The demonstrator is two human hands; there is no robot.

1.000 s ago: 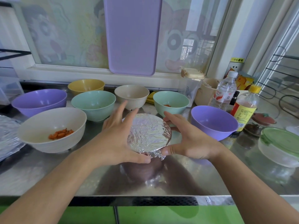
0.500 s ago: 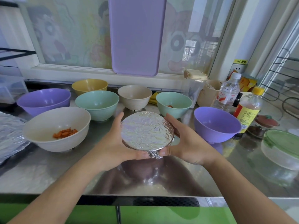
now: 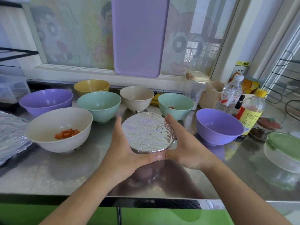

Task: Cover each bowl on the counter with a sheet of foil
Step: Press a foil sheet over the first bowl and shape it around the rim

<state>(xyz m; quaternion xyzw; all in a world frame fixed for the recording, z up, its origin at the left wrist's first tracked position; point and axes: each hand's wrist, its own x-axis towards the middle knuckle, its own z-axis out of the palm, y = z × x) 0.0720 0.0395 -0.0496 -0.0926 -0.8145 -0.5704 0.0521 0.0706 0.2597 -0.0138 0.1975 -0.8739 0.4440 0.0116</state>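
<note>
Both hands cup the foil-covered bowl (image 3: 148, 133) near the front middle of the steel counter (image 3: 48, 172), apparently lifted a little off it. The left hand (image 3: 125, 150) wraps the near-left rim, and the right hand (image 3: 183, 146) wraps the right side, fingers curled against the foil skirt, thumbs meeting at the near edge, probably to crimp the foil tight under the rim and hold the bowl level. Count: one covered bowl, seven uncovered: two purple (image 3: 46, 101) (image 3: 218, 125), two green (image 3: 99, 105) (image 3: 176, 104), two cream (image 3: 59, 129) (image 3: 136, 98), one yellow (image 3: 91, 86). The big cream and the right green one hold orange bits. Spare foil sheet (image 3: 11, 133) lies at far left, within reach for the next bowl. Two bottles (image 3: 230, 94) (image 3: 250, 111) and one green-lidded container (image 3: 284, 151) sit at right.
</note>
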